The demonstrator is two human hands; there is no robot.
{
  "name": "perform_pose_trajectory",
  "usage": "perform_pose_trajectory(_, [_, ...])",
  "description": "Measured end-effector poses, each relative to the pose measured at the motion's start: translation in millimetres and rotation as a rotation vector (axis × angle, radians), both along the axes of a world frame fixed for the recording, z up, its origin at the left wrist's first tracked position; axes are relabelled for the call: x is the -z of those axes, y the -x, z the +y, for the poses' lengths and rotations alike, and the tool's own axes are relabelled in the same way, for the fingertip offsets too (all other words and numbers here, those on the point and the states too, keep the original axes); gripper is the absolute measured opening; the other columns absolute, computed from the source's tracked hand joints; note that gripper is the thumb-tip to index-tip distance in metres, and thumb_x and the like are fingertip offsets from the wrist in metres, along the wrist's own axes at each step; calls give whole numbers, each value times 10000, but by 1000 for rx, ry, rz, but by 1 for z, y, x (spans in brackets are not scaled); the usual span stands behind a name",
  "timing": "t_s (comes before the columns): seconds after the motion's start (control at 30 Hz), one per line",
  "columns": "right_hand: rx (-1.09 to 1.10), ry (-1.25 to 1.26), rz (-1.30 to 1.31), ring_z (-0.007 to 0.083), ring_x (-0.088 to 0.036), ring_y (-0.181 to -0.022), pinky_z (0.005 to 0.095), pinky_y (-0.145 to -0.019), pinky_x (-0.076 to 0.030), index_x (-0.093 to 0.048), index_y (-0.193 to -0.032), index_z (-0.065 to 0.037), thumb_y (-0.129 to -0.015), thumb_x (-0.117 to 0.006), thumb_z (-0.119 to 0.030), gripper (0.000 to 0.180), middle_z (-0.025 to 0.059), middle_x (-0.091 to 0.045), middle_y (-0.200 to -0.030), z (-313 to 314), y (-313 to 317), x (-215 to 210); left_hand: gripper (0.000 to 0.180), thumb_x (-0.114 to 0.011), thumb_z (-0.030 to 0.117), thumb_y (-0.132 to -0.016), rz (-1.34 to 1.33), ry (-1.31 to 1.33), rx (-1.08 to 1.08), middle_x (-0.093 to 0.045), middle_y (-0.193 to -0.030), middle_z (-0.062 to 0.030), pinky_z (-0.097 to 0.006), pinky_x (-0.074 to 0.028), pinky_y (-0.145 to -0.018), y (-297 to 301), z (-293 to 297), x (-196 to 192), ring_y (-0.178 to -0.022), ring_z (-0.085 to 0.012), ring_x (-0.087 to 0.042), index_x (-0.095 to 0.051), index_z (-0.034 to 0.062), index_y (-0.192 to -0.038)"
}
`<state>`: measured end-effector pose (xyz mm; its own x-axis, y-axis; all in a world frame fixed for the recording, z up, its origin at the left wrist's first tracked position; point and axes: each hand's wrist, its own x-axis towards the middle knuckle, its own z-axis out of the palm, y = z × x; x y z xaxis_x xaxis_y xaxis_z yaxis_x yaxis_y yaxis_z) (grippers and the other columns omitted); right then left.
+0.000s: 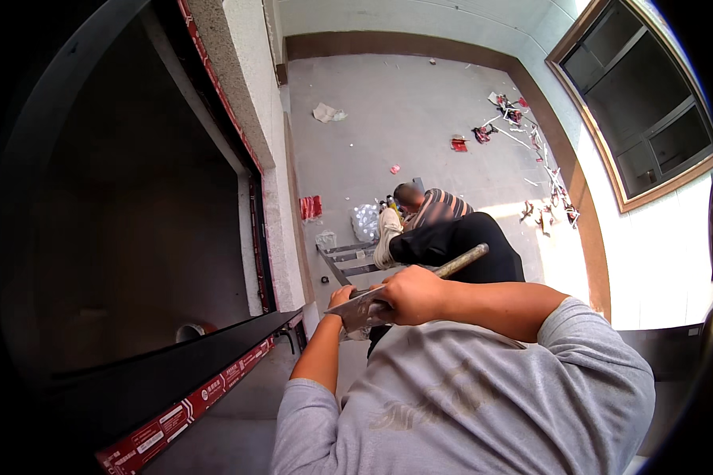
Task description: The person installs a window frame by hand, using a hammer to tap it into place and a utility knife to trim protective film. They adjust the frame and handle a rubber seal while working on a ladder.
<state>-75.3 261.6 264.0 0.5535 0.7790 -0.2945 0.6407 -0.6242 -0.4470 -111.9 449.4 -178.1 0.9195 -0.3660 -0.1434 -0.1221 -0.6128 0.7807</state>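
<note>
My right hand (413,294) is a closed fist in front of my chest. It grips a flat, smeared grey metal-bladed tool (363,313); a worn rod (463,261), perhaps its handle, sticks out past the fist to the upper right. My left hand (342,298) is at the blade's far left end, beside the wall edge. Its fingers look curled, partly hidden behind the metal, and what they hold cannot be made out. Below my hands are a metal ladder (337,265), a pale shoe (388,229) and my black trouser leg (471,241).
A person in a striped top (448,202) crouches below, near several bottles. At left, a dark opening has a frame with red protective film (206,392). Red wrappers (310,207) and scraps (558,198) litter the grey floor (348,95). A brown-framed window (638,103) is at right.
</note>
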Motion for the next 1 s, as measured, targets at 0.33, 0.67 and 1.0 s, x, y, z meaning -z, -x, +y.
perform_pose_trajectory(0.33, [-349, -32, 194, 440, -721, -774, 500, -735, -586, -720, -1023, -54, -899, -762, -487, 452, 226, -714, -772, 52, -12, -51, 597, -828, 222, -878, 42, 275, -577, -691, -1227, -168, -391, -539, -996, 135, 49, -308, -1132, -275, -680, -606, 24, -1395])
perform_pose_trajectory(0.67, [-586, 276, 2, 400, -726, -1094, 462, -974, -566, -765, -1208, -99, -909, -601, -749, 734, 204, -766, -1149, 64, -11, 17, 344, -820, 190, -882, -1077, -609, -1080, -757, -1089, -146, -400, -587, -909, 352, 104, -659, -1026, -298, -732, -716, -15, -1137])
perform_pose_trajectory(1.0, [-536, 488, 83, 364, -712, -1195, 442, -1003, -560, -729, -1308, -39, -973, -589, -563, 637, 225, -737, -1281, 25, 2, 91, 465, -844, 357, -836, -1045, -1444, -1484, -725, -1103, -120, -488, -447, -1003, 378, 153, -739, -1052, -342, -628, -722, 23, -1136])
